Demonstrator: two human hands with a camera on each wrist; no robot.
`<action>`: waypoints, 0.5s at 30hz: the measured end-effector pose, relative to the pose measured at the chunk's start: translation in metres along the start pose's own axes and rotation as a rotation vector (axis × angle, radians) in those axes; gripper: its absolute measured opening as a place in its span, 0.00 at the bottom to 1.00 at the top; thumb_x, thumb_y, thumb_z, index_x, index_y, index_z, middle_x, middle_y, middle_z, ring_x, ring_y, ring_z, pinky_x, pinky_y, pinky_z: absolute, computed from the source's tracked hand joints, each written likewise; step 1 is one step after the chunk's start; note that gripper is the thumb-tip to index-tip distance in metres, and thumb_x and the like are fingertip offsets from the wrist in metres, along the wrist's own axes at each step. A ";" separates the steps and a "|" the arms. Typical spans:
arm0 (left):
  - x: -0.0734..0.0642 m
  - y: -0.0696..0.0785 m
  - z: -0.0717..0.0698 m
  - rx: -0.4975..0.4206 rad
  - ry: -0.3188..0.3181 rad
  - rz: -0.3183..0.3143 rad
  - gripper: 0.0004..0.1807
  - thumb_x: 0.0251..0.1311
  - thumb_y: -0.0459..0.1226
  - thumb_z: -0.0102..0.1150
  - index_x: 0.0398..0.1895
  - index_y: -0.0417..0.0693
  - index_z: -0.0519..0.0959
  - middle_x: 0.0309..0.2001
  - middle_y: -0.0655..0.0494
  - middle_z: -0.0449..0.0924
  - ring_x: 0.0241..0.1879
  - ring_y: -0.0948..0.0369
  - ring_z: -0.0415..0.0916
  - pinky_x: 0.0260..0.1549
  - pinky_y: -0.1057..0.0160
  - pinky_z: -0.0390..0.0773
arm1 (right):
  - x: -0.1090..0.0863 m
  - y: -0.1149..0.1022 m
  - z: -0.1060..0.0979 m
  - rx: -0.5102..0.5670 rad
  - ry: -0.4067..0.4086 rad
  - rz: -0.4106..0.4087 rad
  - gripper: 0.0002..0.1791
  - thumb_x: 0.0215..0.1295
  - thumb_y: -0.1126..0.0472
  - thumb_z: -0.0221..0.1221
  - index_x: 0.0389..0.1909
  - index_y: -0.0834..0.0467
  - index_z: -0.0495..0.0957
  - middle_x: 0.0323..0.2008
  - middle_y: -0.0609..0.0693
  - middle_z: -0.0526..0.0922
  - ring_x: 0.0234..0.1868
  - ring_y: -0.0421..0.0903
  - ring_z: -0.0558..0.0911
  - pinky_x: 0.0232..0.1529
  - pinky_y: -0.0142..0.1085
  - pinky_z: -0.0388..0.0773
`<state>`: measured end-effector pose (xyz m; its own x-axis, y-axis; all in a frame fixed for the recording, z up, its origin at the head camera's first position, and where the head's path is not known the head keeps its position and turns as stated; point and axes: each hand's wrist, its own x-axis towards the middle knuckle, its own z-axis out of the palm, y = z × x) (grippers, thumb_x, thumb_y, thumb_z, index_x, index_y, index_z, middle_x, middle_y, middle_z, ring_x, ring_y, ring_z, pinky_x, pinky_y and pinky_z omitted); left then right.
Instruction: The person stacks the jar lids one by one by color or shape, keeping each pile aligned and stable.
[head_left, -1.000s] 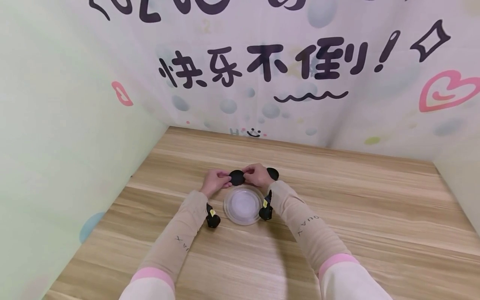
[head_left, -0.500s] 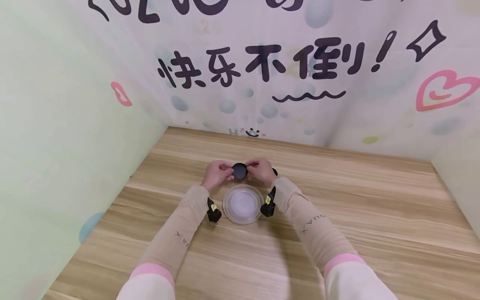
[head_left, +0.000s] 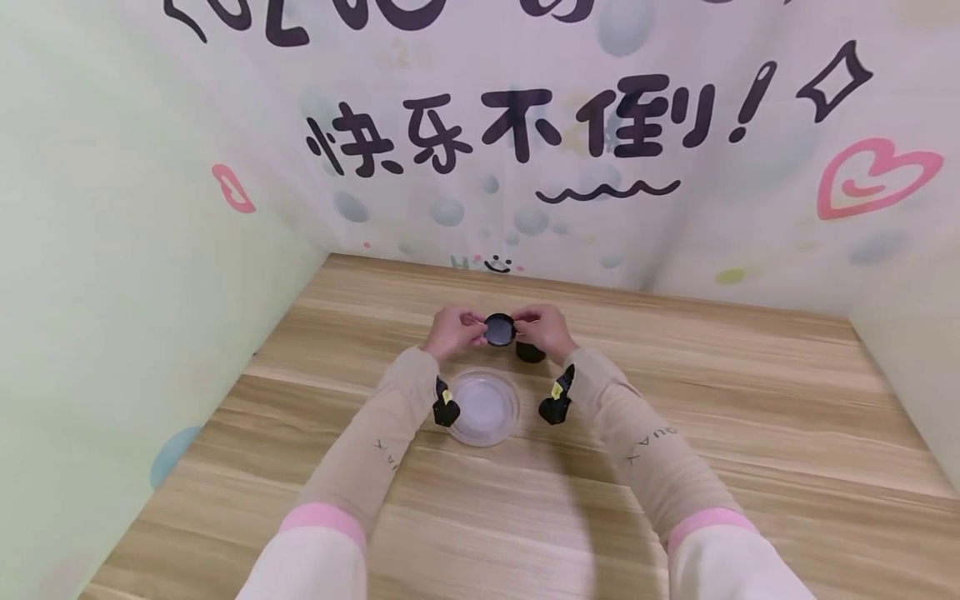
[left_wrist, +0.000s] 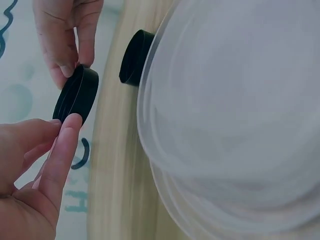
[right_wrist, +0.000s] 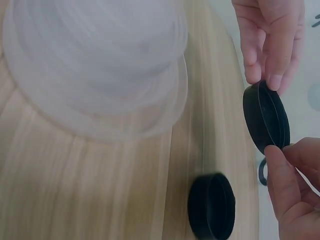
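A shallow round black cap (head_left: 499, 330) is held up between both hands, tilted so that its hollow inside faces the person. My left hand (head_left: 453, 331) pinches one edge with thumb and fingers. On the opposite edge, my right hand (head_left: 547, 329) grips it the same way. Both wrist views show the cap's rim and side wall (left_wrist: 87, 95) between the fingertips. A second black cap (head_left: 530, 353) rests on the table just below the right hand, its hollow side showing in the right wrist view (right_wrist: 215, 207).
Nearer the person stands a round stack of translucent plastic containers or lids (head_left: 483, 407), filling much of the left wrist view. The wood-grain table (head_left: 750, 400) meets a printed cloth backdrop (head_left: 600, 233) behind and a pale wall (head_left: 150, 292) at the left.
Both hands have moved right and away from the person with the cap. It has tipped from showing its black outside to showing its inside. More of the second cap now shows.
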<state>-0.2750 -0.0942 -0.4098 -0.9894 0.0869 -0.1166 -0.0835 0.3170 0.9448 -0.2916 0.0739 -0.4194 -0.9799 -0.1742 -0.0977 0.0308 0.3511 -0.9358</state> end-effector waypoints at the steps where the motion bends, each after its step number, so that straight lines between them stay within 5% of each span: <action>1: 0.001 0.002 0.003 0.012 -0.005 -0.002 0.10 0.53 0.24 0.54 0.39 0.28 0.75 0.32 0.38 0.77 0.34 0.44 0.77 0.37 0.54 0.77 | -0.001 0.000 -0.003 0.007 0.003 0.003 0.12 0.58 0.72 0.52 0.42 0.71 0.75 0.42 0.65 0.76 0.39 0.53 0.79 0.37 0.34 0.78; 15: 0.007 0.005 0.032 0.075 -0.027 -0.003 0.10 0.52 0.24 0.55 0.39 0.31 0.76 0.31 0.40 0.78 0.30 0.49 0.79 0.34 0.58 0.78 | -0.009 0.014 -0.027 0.049 0.008 0.065 0.13 0.59 0.72 0.51 0.44 0.72 0.74 0.44 0.66 0.74 0.42 0.55 0.78 0.40 0.35 0.77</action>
<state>-0.2787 -0.0618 -0.4159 -0.9855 0.1111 -0.1282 -0.0759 0.3872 0.9189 -0.2875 0.1054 -0.4223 -0.9771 -0.1451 -0.1558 0.1034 0.3160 -0.9431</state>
